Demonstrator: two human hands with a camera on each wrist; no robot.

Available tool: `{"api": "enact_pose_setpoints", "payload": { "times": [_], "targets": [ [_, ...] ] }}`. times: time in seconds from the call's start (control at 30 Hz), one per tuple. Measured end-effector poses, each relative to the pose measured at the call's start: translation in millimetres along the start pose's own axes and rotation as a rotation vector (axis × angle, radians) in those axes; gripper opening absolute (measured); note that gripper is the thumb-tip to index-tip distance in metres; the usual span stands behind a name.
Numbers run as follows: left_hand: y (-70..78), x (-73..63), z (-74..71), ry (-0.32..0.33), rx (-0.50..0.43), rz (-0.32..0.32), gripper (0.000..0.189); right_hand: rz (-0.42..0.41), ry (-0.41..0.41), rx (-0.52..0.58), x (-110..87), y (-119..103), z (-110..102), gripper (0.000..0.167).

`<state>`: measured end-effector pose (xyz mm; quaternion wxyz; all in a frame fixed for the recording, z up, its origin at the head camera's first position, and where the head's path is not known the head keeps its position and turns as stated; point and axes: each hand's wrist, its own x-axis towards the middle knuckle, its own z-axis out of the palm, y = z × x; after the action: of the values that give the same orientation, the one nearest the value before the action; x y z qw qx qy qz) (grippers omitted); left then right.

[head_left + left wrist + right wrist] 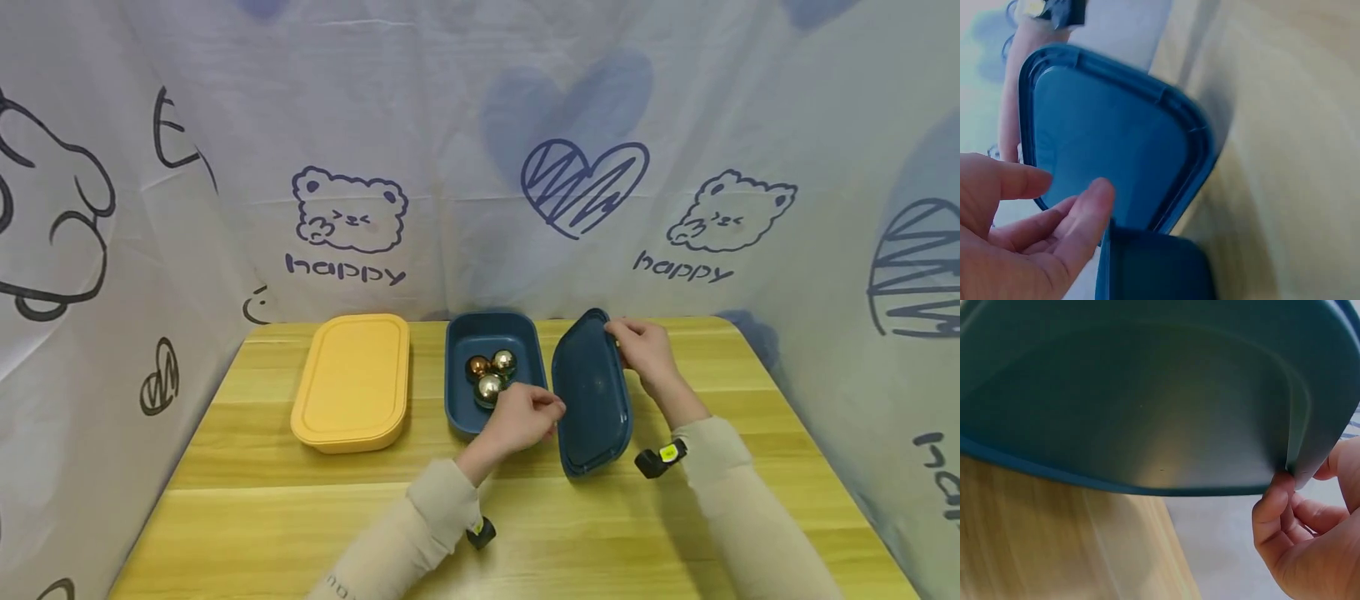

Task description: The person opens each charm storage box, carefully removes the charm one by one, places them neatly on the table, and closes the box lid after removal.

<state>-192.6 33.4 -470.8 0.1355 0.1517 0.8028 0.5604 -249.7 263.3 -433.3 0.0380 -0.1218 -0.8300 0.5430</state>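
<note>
A dark blue box lid stands tilted to the right of the blue box. My right hand pinches its far right edge, as the right wrist view shows at the lid's corner. Inside the box lie three shiny balls: a copper one, a pale gold one and a larger gold one. My left hand is over the box's near right side, close to the lid. Its thumb and fingers are apart and hold nothing in the left wrist view.
On the left of the wooden table sits a yellow box with its lid on. A white cloth printed with bears and hearts hangs behind the table and at both sides.
</note>
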Motion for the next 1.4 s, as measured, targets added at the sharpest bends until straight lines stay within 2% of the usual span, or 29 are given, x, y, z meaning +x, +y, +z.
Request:
{"api": "enact_pose_setpoints", "payload": {
  "times": [0.1, 0.17, 0.33, 0.43, 0.57, 0.73, 0.9, 1.1, 1.27, 1.4],
  "targets": [
    [-6.3, -11.7, 7.2, 0.014, 0.12, 0.028, 0.02, 0.005, 0.005, -0.006, -0.6, 3.4, -4.0, 0.046],
    [-11.3, -18.9, 11.8, 0.029, 0.167, 0.05, 0.018, 0.005, 0.003, -0.013, -0.8, 5.9, -6.8, 0.046],
    [-24.6, -33.1, 19.6, 0.047, 0.213, 0.092, 0.016, 0.008, -0.029, -0.037, -1.4, 14.9, -14.7, 0.041],
    [-35.9, -36.3, 22.9, 0.062, 0.254, 0.11, 0.017, 0.01, -0.041, -0.054, -1.6, 21.4, -19.8, 0.04],
    [-48.0, -34.7, 26.5, 0.092, 0.201, 0.053, 0.015, 0.019, -0.042, -0.071, -1.3, 28.2, -25.4, 0.043],
    [-52.6, -30.1, 30.3, 0.086, 0.005, -0.08, 0.013, 0.028, -0.042, -0.111, -0.5, 36.8, -29.4, 0.043],
    [-52.0, -28.6, 34.4, 0.106, -0.076, -0.125, 0.011, 0.019, -0.06, -0.161, -0.5, 43.8, -32.9, 0.045],
    [-57.1, -25.2, 41.8, 0.169, -0.042, -0.117, 0.006, 0.019, -0.082, -0.188, -2.1, 53.4, -36.7, 0.048],
    [-60.6, -23.3, 46.1, 0.222, 0.067, -0.08, 0.005, 0.016, -0.105, -0.193, -2.6, 60.5, -38.6, 0.048],
    [-62.2, -22.9, 48.1, 0.241, 0.144, -0.054, 0.011, 0.011, -0.115, -0.208, -1.1, 64.9, -38.3, 0.045]
  ]
}}
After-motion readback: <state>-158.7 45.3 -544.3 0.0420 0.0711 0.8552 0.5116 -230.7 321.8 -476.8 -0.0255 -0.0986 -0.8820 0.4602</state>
